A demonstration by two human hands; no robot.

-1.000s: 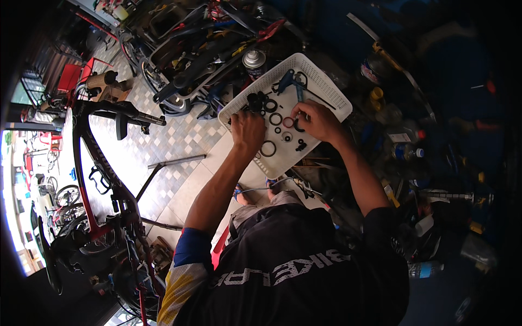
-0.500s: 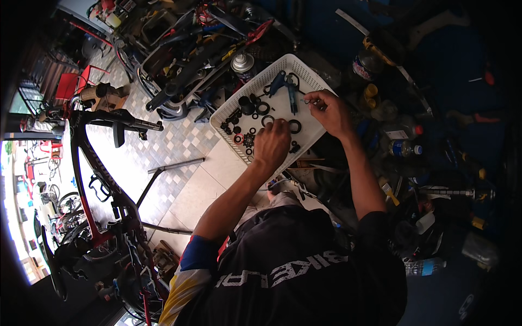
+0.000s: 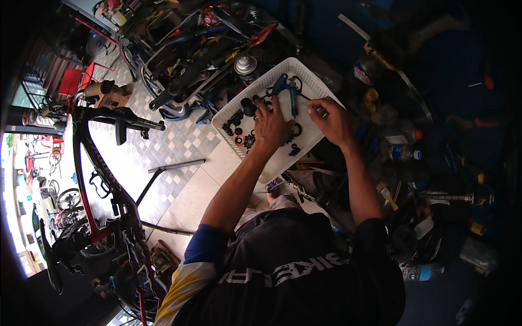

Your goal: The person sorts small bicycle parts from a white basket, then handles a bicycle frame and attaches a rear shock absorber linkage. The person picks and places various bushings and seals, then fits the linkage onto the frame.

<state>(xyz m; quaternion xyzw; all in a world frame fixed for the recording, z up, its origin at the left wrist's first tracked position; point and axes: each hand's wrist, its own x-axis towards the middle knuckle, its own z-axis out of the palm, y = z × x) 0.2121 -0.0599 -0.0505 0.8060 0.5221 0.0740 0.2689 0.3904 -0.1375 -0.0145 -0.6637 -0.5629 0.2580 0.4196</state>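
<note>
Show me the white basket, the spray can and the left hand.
White basket (image 3: 310, 81): head view, on its far-right perforated wall.
Spray can (image 3: 246, 66): head view, on its top.
Left hand (image 3: 273, 126): head view, on its back.

Left hand (image 3: 272, 126) spread, right hand (image 3: 331, 120) seemingly curled

Bicycle workshop — red-black bike frame (image 3: 100, 157) at left, white basket (image 3: 321, 87) of small parts (image 3: 248, 106), spray can (image 3: 246, 66).

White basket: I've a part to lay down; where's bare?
The basket is bare at its near corner, beside the left forearm, and between the black ring and right hand. The left corner is crowded with black parts; the left hand covers the middle.
</note>
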